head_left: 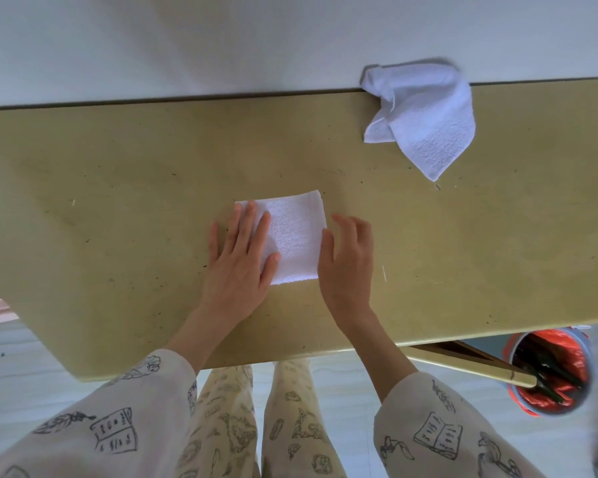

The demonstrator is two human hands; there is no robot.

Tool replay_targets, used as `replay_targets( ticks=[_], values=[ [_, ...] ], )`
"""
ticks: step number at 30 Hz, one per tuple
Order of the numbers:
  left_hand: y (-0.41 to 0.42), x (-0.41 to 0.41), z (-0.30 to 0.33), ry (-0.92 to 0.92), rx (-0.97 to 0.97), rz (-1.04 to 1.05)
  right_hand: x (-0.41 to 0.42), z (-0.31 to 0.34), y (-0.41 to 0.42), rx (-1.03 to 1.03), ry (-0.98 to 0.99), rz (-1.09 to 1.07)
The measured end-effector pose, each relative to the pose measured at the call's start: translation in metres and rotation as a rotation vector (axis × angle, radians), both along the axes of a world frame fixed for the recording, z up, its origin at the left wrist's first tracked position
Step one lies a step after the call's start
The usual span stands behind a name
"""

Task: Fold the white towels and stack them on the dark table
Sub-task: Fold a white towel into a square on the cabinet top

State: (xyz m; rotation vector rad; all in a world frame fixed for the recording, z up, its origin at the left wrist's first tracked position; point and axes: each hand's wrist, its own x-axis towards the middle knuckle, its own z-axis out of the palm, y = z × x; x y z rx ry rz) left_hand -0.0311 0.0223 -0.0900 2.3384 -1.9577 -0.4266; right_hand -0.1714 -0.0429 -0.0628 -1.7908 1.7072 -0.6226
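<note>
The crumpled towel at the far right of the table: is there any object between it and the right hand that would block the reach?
Nothing visible does. Between the right hand, beside the folded towel, and the crumpled towel at the far edge lies only bare table surface. The left hand rests flat on the folded towel, out of that path.

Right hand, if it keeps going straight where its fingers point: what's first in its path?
Mostly bare table; the right hand points away from the body, beside the folded towel. The crumpled towel lies farther right, probably off that line.
</note>
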Motion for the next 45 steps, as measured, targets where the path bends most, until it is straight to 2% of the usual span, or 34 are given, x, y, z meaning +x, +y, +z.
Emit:
replay_targets(
  ticks=[2,5,13,17,19,21,23,24,26,30,34,41,45],
  values=[
    [-0.002,0.0,0.0,-0.011,-0.016,-0.042,0.005,-0.011,0.003,-0.191,0.156,0.218],
    [-0.005,0.001,-0.004,0.0,-0.013,-0.052,0.009,-0.03,-0.003,-0.193,0.334,0.428],
    [-0.003,0.008,-0.011,-0.073,0.01,-0.085,0.003,-0.042,-0.013,-0.055,0.504,0.489],
    [-0.005,0.009,-0.006,-0.027,0.071,-0.103,0.003,-0.032,-0.015,0.015,0.543,0.543],
    [-0.007,0.013,0.0,0.02,0.096,-0.105,0.001,-0.024,-0.019,0.053,0.487,0.582],
    [-0.009,0.018,0.008,0.126,0.083,-0.085,0.001,-0.011,-0.025,0.144,0.278,0.509],
    [-0.008,0.022,0.018,0.234,0.048,-0.037,0.003,0.006,-0.03,0.16,0.069,0.248],
    [-0.008,0.024,0.022,0.27,0.027,-0.003,0.006,0.012,-0.033,0.16,0.033,0.121],
    [-0.004,0.028,0.028,0.342,-0.01,0.091,0.013,0.015,-0.039,0.239,0.094,0.01],
    [0.008,0.035,0.039,0.486,-0.061,0.282,0.031,0.012,-0.043,0.41,0.266,0.061],
    [0.03,0.044,0.047,0.5,-0.029,0.407,0.051,0.015,-0.039,0.482,0.406,0.071],
    [0.058,0.058,0.051,0.541,-0.005,0.562,0.069,0.014,-0.032,0.65,0.411,-0.021],
    [0.071,0.067,0.058,0.58,0.017,0.622,0.075,0.019,-0.019,0.588,0.368,0.023]
  ],
)
